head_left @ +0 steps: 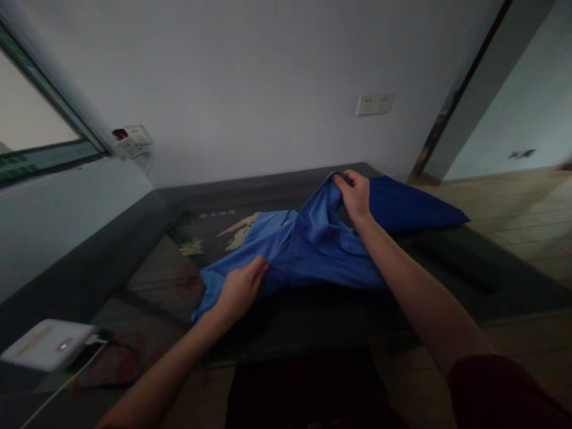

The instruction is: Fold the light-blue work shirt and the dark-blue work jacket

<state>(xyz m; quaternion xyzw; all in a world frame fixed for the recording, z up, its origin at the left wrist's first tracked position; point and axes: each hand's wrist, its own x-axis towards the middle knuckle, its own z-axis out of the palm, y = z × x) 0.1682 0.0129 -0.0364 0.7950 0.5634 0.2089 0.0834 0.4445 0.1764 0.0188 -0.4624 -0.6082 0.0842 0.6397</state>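
Observation:
A light-blue cloth garment [313, 244] lies rumpled across the dark table; its folds hide what kind of garment it is. My right hand [356, 193] pinches an edge of it between thumb and fingers, lifting that part into a peak above the tabletop. Lower down on the left, my left hand [243, 286] is closed with its fingertips gripping the near side of the same cloth. One end of the garment spreads out flat to the left of my left hand. A darker blue folded cloth [411, 205] lies just beyond my right forearm.
The dark table [179, 205] with a printed pattern stands against the wall. At its left front is a white box-shaped device [49, 345] with a cable [67, 381] plugged in. A long black object [456, 262] lies at the right. Wall sockets [375, 104] are behind.

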